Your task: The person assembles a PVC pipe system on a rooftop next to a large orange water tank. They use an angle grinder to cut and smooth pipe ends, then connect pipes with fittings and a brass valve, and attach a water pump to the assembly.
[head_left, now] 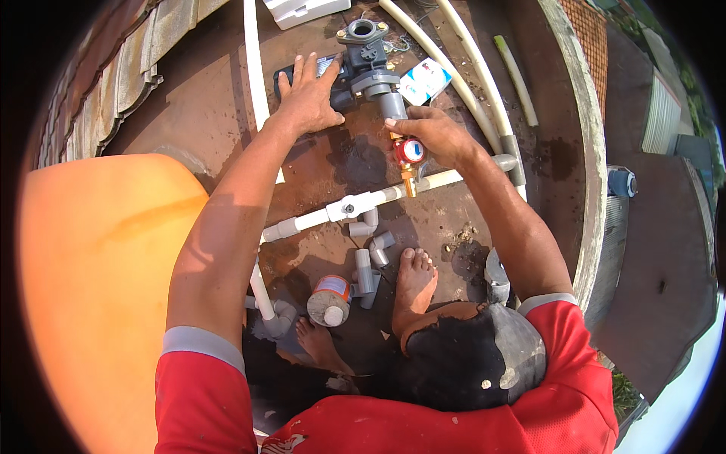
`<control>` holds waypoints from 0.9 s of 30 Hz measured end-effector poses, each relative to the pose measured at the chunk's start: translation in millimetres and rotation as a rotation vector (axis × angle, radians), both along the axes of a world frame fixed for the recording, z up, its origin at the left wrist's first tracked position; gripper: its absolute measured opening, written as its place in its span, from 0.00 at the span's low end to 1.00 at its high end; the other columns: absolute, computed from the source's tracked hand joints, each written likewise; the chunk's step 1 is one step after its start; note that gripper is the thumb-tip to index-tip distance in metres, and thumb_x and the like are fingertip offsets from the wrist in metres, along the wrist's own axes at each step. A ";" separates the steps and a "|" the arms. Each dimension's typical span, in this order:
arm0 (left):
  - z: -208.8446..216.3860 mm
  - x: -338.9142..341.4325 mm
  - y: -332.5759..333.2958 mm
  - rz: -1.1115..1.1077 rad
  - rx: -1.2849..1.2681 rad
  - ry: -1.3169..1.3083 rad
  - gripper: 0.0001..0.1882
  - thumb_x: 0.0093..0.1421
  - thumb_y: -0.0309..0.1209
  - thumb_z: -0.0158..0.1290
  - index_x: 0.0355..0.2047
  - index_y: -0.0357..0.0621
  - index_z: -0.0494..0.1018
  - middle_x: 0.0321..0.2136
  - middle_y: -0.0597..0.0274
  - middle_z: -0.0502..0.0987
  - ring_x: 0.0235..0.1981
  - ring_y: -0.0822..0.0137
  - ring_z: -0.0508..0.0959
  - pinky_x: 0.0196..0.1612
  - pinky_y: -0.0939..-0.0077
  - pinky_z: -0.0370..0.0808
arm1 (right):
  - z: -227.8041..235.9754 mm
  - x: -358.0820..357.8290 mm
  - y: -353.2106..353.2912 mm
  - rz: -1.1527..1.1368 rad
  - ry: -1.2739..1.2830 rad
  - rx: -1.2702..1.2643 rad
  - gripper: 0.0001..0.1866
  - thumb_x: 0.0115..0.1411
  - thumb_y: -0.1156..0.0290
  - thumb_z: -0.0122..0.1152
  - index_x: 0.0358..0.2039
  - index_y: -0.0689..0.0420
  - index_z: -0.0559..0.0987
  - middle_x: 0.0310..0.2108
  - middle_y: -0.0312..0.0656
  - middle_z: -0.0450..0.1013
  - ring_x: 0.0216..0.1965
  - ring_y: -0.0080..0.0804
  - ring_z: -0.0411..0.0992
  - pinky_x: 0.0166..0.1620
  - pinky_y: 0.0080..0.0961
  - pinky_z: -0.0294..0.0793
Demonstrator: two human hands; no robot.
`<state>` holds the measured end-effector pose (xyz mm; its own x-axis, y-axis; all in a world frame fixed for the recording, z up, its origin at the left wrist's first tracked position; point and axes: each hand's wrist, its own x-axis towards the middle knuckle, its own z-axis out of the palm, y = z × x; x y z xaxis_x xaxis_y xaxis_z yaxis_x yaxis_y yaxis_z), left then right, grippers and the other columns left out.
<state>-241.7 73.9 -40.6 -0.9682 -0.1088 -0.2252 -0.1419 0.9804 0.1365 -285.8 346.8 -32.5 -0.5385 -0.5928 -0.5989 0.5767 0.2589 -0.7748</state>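
Observation:
A dark grey water pump [369, 57] with a round flange on top lies at the far middle. My left hand [308, 98] rests on its motor side, fingers spread and not wrapped round it. From the pump's near side a grey pipe fitting [392, 106] runs toward me. It leads into a brass piece with a red round-faced device [411, 151], ending in a brass threaded end [409, 184]. My right hand [439, 135] is closed on the grey pipe fitting just above the red device, its thumb on top. Its curled fingers are partly hidden.
White pipe with a valve [349, 206] crosses below my hands. Loose grey elbows [364, 225], a round can [330, 301] and a grey pipe piece [364, 271] lie near my feet. A blue-white box [425, 82] sits beside the pump; an orange tank [106, 287] fills the left.

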 end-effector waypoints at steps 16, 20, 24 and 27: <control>-16.7 -10.1 26.5 0.027 -0.243 0.131 0.59 0.47 0.39 0.73 0.78 0.43 0.59 0.75 0.32 0.60 0.78 0.35 0.58 0.72 0.10 0.46 | 1.7 4.0 -11.3 0.061 0.133 0.003 0.35 0.71 0.60 0.74 0.68 0.70 0.72 0.39 0.51 0.84 0.34 0.33 0.86 0.36 0.29 0.89; -16.4 -25.7 30.9 0.043 -0.247 0.164 0.57 0.48 0.38 0.72 0.77 0.41 0.61 0.72 0.34 0.63 0.77 0.37 0.59 0.71 0.10 0.48 | -5.8 -11.8 -14.3 0.057 0.237 0.046 0.35 0.70 0.59 0.75 0.67 0.70 0.74 0.39 0.49 0.85 0.35 0.31 0.86 0.38 0.28 0.87; -16.3 -47.6 18.8 0.029 -0.240 0.179 0.55 0.49 0.40 0.74 0.77 0.40 0.65 0.73 0.34 0.64 0.77 0.37 0.61 0.72 0.08 0.45 | 9.4 -35.8 -25.3 0.100 0.283 0.116 0.38 0.68 0.56 0.77 0.67 0.70 0.76 0.41 0.51 0.85 0.38 0.30 0.86 0.43 0.29 0.86; -18.6 -59.5 7.5 0.008 -0.244 0.198 0.56 0.48 0.41 0.74 0.77 0.42 0.65 0.71 0.36 0.65 0.76 0.37 0.61 0.71 0.07 0.45 | 20.9 -39.7 -35.5 0.078 0.237 0.083 0.38 0.67 0.55 0.77 0.66 0.71 0.77 0.42 0.53 0.86 0.41 0.31 0.86 0.45 0.29 0.85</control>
<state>-301.2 81.4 -59.1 -0.9896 -0.1441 0.0011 -0.1437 0.9866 -0.0775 -325.6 311.3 -11.6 -0.6243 -0.5919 -0.5098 0.3574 0.3639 -0.8602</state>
